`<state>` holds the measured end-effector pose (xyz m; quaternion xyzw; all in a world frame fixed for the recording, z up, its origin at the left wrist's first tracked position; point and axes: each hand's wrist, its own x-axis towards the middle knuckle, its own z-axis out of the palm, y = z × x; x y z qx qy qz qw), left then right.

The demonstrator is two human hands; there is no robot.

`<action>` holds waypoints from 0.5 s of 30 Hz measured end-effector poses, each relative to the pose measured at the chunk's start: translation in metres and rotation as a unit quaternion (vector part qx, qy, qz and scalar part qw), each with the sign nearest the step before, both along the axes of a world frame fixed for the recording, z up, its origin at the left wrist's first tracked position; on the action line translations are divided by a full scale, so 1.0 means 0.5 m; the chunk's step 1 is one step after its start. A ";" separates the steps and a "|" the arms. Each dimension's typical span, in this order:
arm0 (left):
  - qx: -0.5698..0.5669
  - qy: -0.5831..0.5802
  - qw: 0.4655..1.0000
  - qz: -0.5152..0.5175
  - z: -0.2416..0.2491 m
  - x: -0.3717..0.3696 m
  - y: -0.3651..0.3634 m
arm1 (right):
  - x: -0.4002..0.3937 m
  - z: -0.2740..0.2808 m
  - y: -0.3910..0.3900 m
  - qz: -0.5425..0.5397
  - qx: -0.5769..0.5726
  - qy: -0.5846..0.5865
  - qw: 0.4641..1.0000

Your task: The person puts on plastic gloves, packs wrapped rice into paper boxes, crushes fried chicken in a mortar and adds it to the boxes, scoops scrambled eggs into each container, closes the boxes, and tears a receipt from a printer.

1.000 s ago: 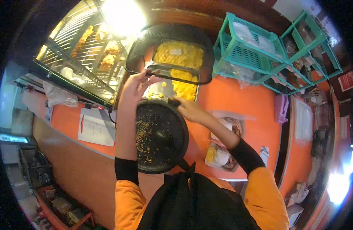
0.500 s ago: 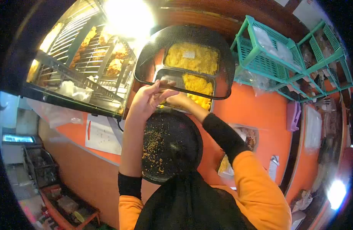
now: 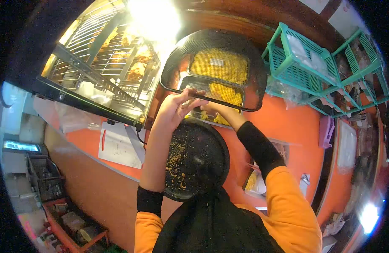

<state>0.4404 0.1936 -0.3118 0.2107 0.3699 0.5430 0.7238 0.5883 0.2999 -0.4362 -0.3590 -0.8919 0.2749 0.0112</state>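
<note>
The right hand (image 3: 217, 109) has slipped in under the cover (image 3: 256, 69), reaching the tray (image 3: 198, 86) (fingers hidden, grip unclear); the left hand (image 3: 174, 110) has its fingers closed on the cover.

The fingertips of your right hand (image 3: 222, 112) are hidden around the rim of the mesh cover (image 3: 255, 82), so you cannot tell what they hold. At the near edge of the worktop (image 3: 293, 126), black cloth (image 3: 205, 225) hides part of the round pan (image 3: 200, 162) from you. Glare washes out one upper corner of the display case (image 3: 86, 105).
</note>
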 end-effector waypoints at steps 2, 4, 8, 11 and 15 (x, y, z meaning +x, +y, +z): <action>0.009 -0.034 0.999 -0.022 -0.010 -0.009 0.001 | -0.016 -0.016 0.005 -0.014 0.007 0.087 0.996; 0.020 -0.041 0.999 -0.013 -0.001 -0.002 -0.001 | -0.004 0.044 -0.010 -0.020 -0.002 -0.023 1.000; 0.000 -0.011 1.000 0.000 -0.009 0.001 0.001 | 0.040 0.005 -0.016 0.036 0.093 -0.107 0.989; 0.039 -0.050 0.998 -0.004 -0.028 0.003 0.005 | 0.058 -0.059 -0.049 -0.005 0.025 -0.075 0.997; 0.045 -0.041 0.998 -0.012 -0.033 0.001 0.009 | 0.052 -0.049 -0.110 -0.054 0.021 -0.052 0.997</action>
